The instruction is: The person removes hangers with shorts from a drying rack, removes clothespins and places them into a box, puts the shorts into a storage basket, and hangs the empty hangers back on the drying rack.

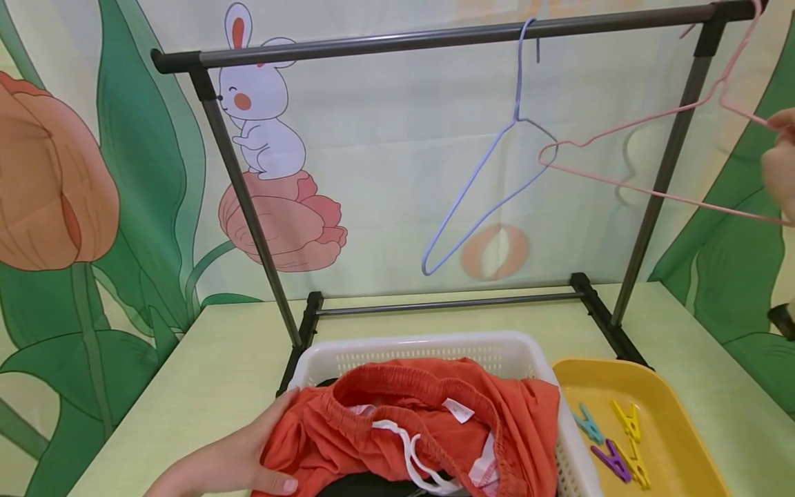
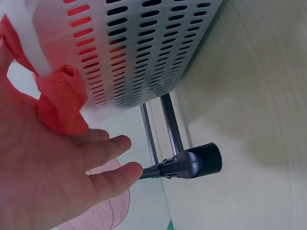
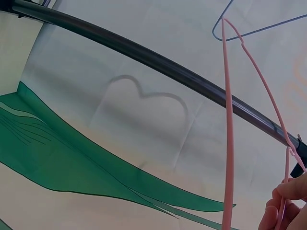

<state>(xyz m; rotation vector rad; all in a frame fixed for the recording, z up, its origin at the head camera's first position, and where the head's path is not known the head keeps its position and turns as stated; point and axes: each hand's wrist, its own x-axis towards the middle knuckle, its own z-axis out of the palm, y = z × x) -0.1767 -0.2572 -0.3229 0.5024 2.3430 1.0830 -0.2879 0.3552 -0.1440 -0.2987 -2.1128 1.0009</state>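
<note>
Orange-red drawstring shorts with a white cord lie bunched over a white basket. At their left side rests my left hand, its thumb on the cloth; the left wrist view shows the other fingers extended beside the basket's slotted wall. My right hand, cut off by the head view's right edge, pinches a pink hanger by its shoulder. The top of this hanger overlaps the rack's right end. A blue hanger hangs from the bar, and the pink one's far tip overlaps it.
A dark metal clothes rack stands behind the basket, its feet on the pale table. To the right, a yellow tray holds several clothespins. Dark cloth shows below the shorts. A printed curtain covers the back.
</note>
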